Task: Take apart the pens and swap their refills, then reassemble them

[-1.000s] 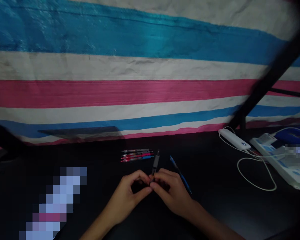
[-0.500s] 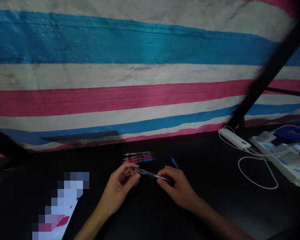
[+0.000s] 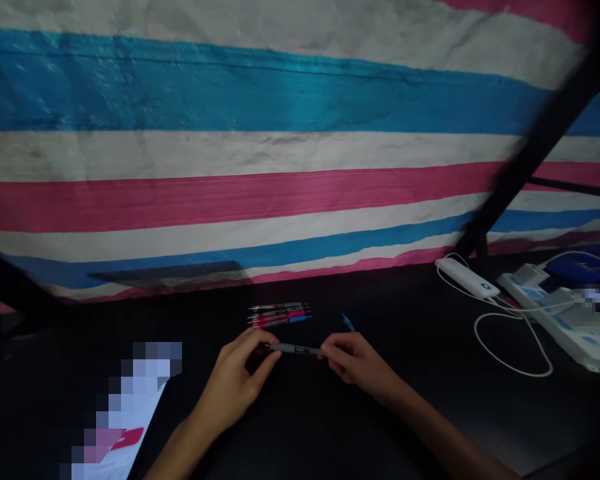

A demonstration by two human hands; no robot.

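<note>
Holding one grey and clear pen [image 3: 307, 351] flat in front of us, we have a hand at each of its ends. Our left hand [image 3: 230, 383] pinches the grey end, with thumb and pointing finger nearly closed and just the pen between them. Our right hand [image 3: 355, 360] has its fingertips shut on the other end, and its other fingers are curled in.

A second ago this pen pointed away from us, and our fingertips were close together at its near end. Now it lies sideways and our hands are apart. We think this gives each hand its own end to work on, and leaves the middle in plain sight. We cannot tell if any part of the pen is loose.

Just past our left fingers, a little bunch of pens [image 3: 281, 315] lies side by side on the black table [image 3: 290, 433]. A blue pen [image 3: 348, 323] lies just beyond our right fingers. Our right hand hides most of it now, but a second ago we saw it all. Well to the right of our fingers is a white power strip [image 3: 555, 318].
</note>
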